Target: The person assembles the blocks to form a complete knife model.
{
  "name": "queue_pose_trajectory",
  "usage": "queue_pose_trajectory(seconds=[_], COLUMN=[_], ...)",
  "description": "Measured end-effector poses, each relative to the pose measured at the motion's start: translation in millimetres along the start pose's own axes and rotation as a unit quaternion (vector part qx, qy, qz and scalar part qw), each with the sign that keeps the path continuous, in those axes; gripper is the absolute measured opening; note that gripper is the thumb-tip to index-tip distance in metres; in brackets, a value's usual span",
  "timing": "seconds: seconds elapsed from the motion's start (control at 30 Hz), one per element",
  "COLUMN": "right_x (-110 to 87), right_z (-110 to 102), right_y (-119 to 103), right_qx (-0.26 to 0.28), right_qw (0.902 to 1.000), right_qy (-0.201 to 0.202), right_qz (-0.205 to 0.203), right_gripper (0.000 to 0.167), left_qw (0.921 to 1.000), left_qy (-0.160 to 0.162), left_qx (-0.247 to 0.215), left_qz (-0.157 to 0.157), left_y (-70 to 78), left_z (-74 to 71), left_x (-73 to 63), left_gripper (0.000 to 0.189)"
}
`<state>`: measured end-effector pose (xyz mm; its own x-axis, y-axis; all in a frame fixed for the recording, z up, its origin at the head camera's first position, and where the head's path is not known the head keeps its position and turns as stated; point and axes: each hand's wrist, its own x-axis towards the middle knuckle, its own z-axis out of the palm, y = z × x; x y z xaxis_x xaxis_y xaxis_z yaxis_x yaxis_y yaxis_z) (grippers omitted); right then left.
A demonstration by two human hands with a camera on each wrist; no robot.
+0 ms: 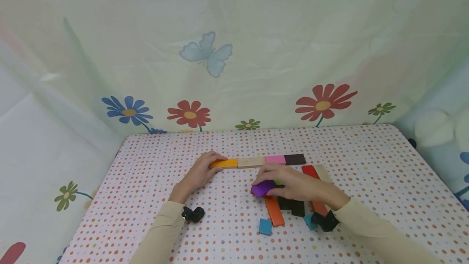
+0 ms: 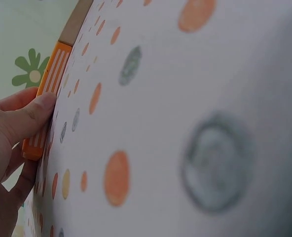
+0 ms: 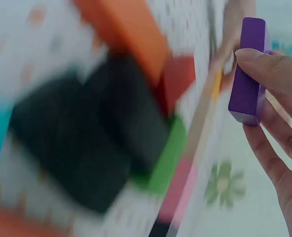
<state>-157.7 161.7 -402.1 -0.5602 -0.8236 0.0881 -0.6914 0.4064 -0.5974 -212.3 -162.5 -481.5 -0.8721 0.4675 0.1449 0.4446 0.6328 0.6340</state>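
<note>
My left hand (image 1: 198, 173) pinches a yellow-orange block (image 1: 227, 163) at the left end of a row on the table. In the left wrist view, thumb and fingers lie on either side of this block (image 2: 57, 69), whose face has pale grooves. To its right the row continues with a tan block (image 1: 251, 162), a pink block (image 1: 275, 159) and a dark block (image 1: 294, 159). Between the thumb and fingers of my right hand (image 1: 289, 180) is a purple block (image 3: 249, 84), held up over a cluster of loose blocks and tilted.
Below the right hand lie an orange block (image 1: 275, 212), dark blocks (image 1: 298, 208) and a blue square block (image 1: 265, 227). A red block (image 1: 310, 171) and another tan block (image 1: 324, 173) sit right of them. Behind the dotted table (image 1: 146, 182) hangs a flowered curtain (image 1: 256, 72).
</note>
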Motion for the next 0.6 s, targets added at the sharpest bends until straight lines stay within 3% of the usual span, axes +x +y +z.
queue_pose_trajectory(seconds=[0.17,0.37,0.6], right_x=[-29.5,-66.2,-90.6], right_z=[-30.6,-56.4,-64.2], right_y=[24.3,54.1,84.7], right_qx=[-0.023,-0.055,-0.068], right_qw=[0.9966,0.9834,0.9731], right_qy=[0.059,0.109,0.116], right_qz=[0.053,0.134,0.188], right_gripper=[0.038,0.042,0.043], left_qw=[1.0000,0.9999,1.0000], left_qy=[0.000,-0.006,-0.009], left_qx=[-0.001,-0.004,-0.004], left_qz=[0.003,0.008,-0.001], left_y=[2.4,3.3,3.1], left_z=[-1.6,-2.7,-2.9], left_x=[-0.4,-0.8,-0.8], left_gripper=[0.032,0.032,0.032])
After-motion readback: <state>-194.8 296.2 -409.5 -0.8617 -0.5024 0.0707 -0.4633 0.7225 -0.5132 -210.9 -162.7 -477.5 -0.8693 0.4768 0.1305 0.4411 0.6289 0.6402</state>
